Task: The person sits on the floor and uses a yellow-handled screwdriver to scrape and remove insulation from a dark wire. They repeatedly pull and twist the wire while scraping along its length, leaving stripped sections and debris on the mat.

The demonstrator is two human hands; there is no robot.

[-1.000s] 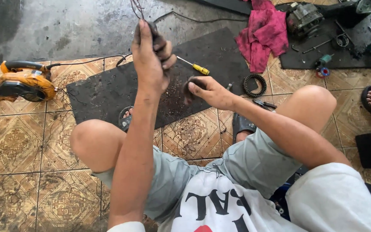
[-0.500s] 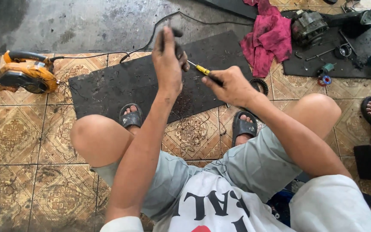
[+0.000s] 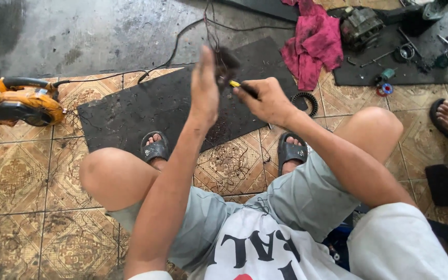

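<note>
My left hand (image 3: 205, 85) is raised in front of me and grips a small dark round part (image 3: 227, 63) with thin wires trailing up from it. My right hand (image 3: 268, 99) holds a screwdriver with a yellow and black handle (image 3: 243, 88), its end pointing at the dark part. Both hands hover above a black rubber mat (image 3: 151, 103) on the tiled floor. I squat with my sandalled feet (image 3: 155, 148) at the mat's near edge.
An orange and black power tool (image 3: 19, 106) lies at the left with its cable running across the floor. A pink rag (image 3: 315, 44), a black ring (image 3: 307, 102), a second mat with a motor part (image 3: 361, 26) and small tools lie at the back right. Another person's foot (image 3: 447, 116) shows at the right edge.
My right hand picked the screwdriver up off the mat and brought it to the part in my left hand. Both hands have come closer to me.
</note>
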